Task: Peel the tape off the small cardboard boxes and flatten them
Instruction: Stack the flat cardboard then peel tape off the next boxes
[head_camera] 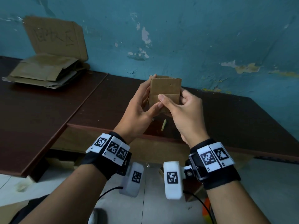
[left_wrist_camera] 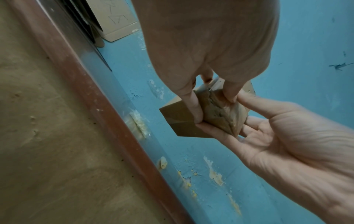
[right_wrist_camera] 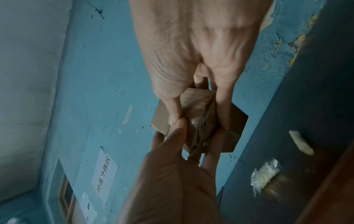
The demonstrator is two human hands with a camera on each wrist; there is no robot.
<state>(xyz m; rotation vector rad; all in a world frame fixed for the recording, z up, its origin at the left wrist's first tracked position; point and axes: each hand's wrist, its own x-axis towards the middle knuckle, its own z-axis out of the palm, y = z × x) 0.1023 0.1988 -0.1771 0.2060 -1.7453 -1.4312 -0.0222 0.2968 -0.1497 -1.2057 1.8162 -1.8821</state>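
Both hands hold a small brown cardboard box (head_camera: 165, 88) in the air above the dark table (head_camera: 242, 120), its flaps at the far end standing open. My left hand (head_camera: 145, 101) grips its left side, thumb on the near face. My right hand (head_camera: 178, 104) grips the right side, and its thumb meets the left thumb. In the left wrist view the box (left_wrist_camera: 178, 119) shows a wrinkled taped seam (left_wrist_camera: 220, 112) on the end facing my palms, pinched between fingers of both hands. The right wrist view shows the same seam (right_wrist_camera: 199, 118) on the box (right_wrist_camera: 235, 121).
A stack of flattened cardboard (head_camera: 43, 70) lies at the table's back left, below a cardboard sign (head_camera: 55, 36) leaning on the blue wall. A rolled scrap of tape (head_camera: 163, 125) lies under my hands; a crumpled clear scrap (right_wrist_camera: 264, 174) lies near it.
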